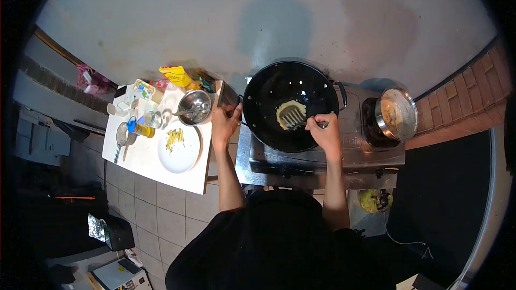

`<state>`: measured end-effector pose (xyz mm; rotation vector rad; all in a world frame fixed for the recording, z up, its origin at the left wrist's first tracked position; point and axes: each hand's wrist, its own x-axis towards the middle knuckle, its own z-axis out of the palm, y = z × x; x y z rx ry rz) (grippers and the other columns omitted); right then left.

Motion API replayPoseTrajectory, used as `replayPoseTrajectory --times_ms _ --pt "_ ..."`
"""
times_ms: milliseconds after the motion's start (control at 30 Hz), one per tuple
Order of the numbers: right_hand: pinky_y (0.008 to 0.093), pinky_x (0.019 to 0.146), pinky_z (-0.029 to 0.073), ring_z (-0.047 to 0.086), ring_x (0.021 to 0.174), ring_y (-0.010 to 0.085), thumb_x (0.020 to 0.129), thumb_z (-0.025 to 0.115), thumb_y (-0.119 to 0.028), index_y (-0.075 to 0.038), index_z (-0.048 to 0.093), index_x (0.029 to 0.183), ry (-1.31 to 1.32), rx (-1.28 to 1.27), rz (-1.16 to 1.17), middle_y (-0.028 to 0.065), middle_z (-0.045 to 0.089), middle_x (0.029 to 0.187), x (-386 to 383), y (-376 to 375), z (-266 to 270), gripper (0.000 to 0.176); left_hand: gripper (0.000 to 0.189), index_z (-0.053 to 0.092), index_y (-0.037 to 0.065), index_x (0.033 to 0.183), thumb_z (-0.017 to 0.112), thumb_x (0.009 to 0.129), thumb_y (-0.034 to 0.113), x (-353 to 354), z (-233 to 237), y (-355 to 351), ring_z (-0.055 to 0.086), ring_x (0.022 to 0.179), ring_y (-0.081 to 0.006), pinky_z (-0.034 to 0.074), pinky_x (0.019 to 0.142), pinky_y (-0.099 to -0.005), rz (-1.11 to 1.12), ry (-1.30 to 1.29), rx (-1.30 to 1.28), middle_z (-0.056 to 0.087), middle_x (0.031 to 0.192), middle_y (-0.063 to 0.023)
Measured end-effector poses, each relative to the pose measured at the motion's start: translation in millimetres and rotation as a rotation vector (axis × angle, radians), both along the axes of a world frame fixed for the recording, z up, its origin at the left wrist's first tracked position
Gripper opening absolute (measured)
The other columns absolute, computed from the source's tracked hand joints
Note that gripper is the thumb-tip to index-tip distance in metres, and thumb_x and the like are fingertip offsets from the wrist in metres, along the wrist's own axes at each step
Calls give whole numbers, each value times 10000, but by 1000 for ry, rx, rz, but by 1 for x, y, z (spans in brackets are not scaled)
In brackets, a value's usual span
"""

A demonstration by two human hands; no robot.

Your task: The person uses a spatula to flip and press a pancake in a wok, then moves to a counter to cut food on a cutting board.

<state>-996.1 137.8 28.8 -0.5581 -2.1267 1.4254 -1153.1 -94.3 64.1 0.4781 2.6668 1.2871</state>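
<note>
A large black wok (pixel 269 86) with two side handles sits on the steel stove. My left hand (pixel 224 126) is closed at the wok's left handle (pixel 240 108), thumb and fingers around it. In my right hand (pixel 325 135) is a slotted spatula (pixel 293 117), its slotted head down in the wok. The spatula head lies over a small round yellowish pancake (pixel 284 109) and hides part of it. Dark, shiny wok surface surrounds the pancake.
Left of the stove, a white table (pixel 144 164) bears a plate (pixel 177 162) of yellow strips, a metal bowl (pixel 194 101), an oil bottle (pixel 141 130), a yellow bag (pixel 176 76) and a small strainer (pixel 123 137). A steel pan (pixel 400 113) stands on the right of the stove (pixel 349 169).
</note>
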Motion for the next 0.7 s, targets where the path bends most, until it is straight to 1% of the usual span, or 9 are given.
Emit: replayPoseTrajectory --times_ms 100,167,200,267,367,400,467,600,700 --pt "241 516 423 560 525 84 802 565 -19 87 606 602 -14 -5 51 88 612 547 2 -1 3 230 334 692 -52 905 653 860 277 -1 -5 0 678 742 -268 494 708 -349 13 -15 19 679 812 -229" --pt "279 520 436 575 485 133 748 626 -91 53 648 616 -6 -44 29 110 611 529 1 0 3 196 320 683 -55 788 644 864 253 -3 -18 -1 544 453 -187 421 506 -336 31 141 99 582 519 -124" --pt "279 520 436 575 485 133 748 626 -91 53 648 616 -7 -40 35 110 611 529 1 0 4 196 320 683 -55 788 644 864 253 -3 -20 -1 544 453 -187 421 506 -336 37 140 103 582 519 -124" --pt "277 514 434 578 487 129 751 621 -87 54 648 617 -33 -40 26 109 608 526 0 -1 5 197 301 686 -52 800 657 844 245 -4 -24 0 575 483 -238 441 532 -360 81 250 54 594 543 -148" --pt "277 505 431 576 484 125 753 615 -80 54 648 617 -26 -48 23 106 603 520 0 -2 7 194 289 686 -53 814 666 825 235 -4 -23 2 603 523 -277 452 552 -375 110 153 66 608 572 -168" --pt "277 505 431 576 484 125 753 615 -80 54 648 617 -25 -46 26 106 603 520 0 -2 6 194 289 686 -53 814 666 825 235 -2 -21 2 603 523 -277 452 552 -375 112 154 67 608 572 -168" --pt "280 497 426 569 479 119 758 613 -79 54 649 621 3 -1 2 106 601 517 0 -3 2 194 294 693 -58 873 653 852 233 0 -17 3 655 598 -268 485 625 -362 116 134 17 667 702 -195" --pt "282 498 430 574 475 130 766 612 -83 56 650 632 -51 -17 7 115 609 527 2 -6 11 196 290 694 -55 874 647 854 231 -2 -17 3 657 600 -275 486 626 -368 119 101 44 667 696 -192" --pt "280 498 431 577 474 134 779 614 -87 54 651 645 -43 -5 15 119 613 535 3 -5 6 197 288 692 -53 892 645 854 229 0 -13 2 680 692 -286 497 672 -364 93 0 -13 678 766 -213"
